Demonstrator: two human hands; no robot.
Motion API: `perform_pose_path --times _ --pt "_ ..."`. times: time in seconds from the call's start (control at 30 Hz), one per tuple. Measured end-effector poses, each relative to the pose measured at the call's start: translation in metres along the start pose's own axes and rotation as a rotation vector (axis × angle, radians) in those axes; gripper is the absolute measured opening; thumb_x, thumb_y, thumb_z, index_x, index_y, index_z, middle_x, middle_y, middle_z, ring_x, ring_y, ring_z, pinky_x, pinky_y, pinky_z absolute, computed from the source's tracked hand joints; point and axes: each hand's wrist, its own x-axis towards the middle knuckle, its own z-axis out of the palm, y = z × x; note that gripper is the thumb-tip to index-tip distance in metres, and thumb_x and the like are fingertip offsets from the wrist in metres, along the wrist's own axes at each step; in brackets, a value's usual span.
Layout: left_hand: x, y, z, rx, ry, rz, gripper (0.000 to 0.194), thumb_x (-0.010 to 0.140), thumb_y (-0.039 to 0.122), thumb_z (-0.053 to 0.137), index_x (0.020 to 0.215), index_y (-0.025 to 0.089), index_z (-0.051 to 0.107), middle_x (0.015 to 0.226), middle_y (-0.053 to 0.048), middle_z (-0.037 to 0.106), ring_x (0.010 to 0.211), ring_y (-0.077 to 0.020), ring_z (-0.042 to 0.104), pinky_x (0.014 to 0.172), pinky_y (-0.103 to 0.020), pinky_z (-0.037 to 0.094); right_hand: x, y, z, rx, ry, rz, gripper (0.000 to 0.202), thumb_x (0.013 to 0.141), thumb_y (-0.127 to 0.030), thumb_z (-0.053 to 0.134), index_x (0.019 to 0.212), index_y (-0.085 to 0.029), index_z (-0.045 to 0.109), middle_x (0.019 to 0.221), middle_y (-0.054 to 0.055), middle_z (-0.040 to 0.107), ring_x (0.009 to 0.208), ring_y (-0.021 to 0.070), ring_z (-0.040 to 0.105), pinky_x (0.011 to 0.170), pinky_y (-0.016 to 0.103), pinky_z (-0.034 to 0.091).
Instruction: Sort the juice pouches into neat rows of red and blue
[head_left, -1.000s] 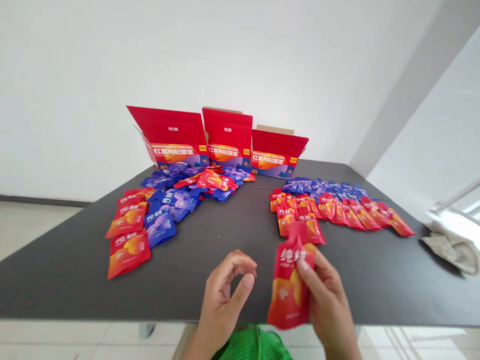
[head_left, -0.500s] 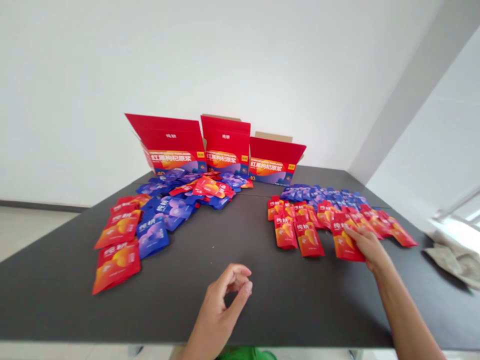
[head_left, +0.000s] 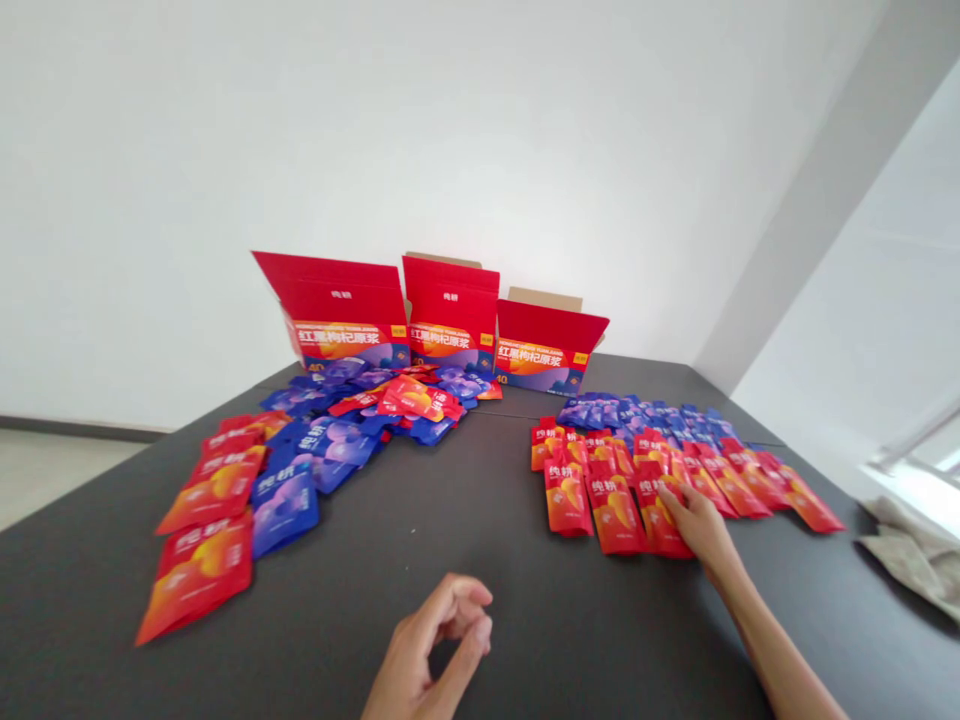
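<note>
On the right side of the dark table, my right hand (head_left: pixel 697 525) pinches the right edge of a red pouch (head_left: pixel 656 520) with an orange print. This pouch lies in the front row, beside another red pouch (head_left: pixel 616 515) on its left. Further red pouches overlap behind it. My left hand (head_left: pixel 442 640) hovers over the table's near middle, fingers loosely curled, with a small gap between thumb and forefinger and nothing in it. To its left are a red pouch (head_left: pixel 202 575) and a blue pouch (head_left: pixel 285 505), at the front of a spread of mixed pouches.
Three red boxes with raised lids, a left box (head_left: pixel 352 340), a middle box (head_left: pixel 450 335) and a right box (head_left: pixel 544 360), stand at the back. Before them lies a mixed pouch heap (head_left: pixel 416 400). Rows of blue pouches (head_left: pixel 645 415) lie behind the red ones. A grey cloth (head_left: pixel 911 555) is at far right.
My right hand has moved left with the red pouch, bringing it down against the front row. My left hand keeps its curled shape. The whole view has tilted up slightly.
</note>
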Motion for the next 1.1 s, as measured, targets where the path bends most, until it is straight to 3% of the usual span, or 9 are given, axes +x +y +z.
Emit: perform_pose_path --times 0.27,0.63,1.1 --pt "0.0 -0.001 -0.003 0.031 -0.039 0.006 0.017 0.092 0.039 0.055 0.095 0.023 0.061 0.07 0.002 0.06 0.069 -0.016 0.061 0.069 -0.023 0.048 0.005 0.009 0.004 -0.198 0.054 0.039 0.046 0.082 -0.056 0.042 0.097 -0.015 0.057 0.075 0.011 0.066 0.077 0.0288 0.066 0.066 0.034 0.046" --pt "-0.006 -0.001 -0.003 0.03 -0.05 0.046 0.017 0.092 0.038 0.056 0.097 0.023 0.062 0.071 -0.001 0.063 0.071 -0.0182 0.062 0.07 -0.026 0.05 0.0 0.017 0.009 -0.253 0.021 -0.019 0.05 0.083 -0.056 0.038 0.106 -0.013 0.051 0.107 0.022 0.065 0.104 0.0341 0.064 0.081 0.04 0.05" --pt "-0.011 -0.001 -0.004 0.063 -0.069 0.016 0.019 0.094 0.04 0.051 0.099 0.024 0.06 0.078 -0.002 0.067 0.079 -0.0199 0.063 0.07 -0.027 0.047 0.0 0.011 0.004 -0.297 0.002 0.049 0.055 0.084 -0.056 0.038 0.115 -0.012 0.051 0.102 0.023 0.067 0.101 0.0357 0.066 0.077 0.043 0.051"
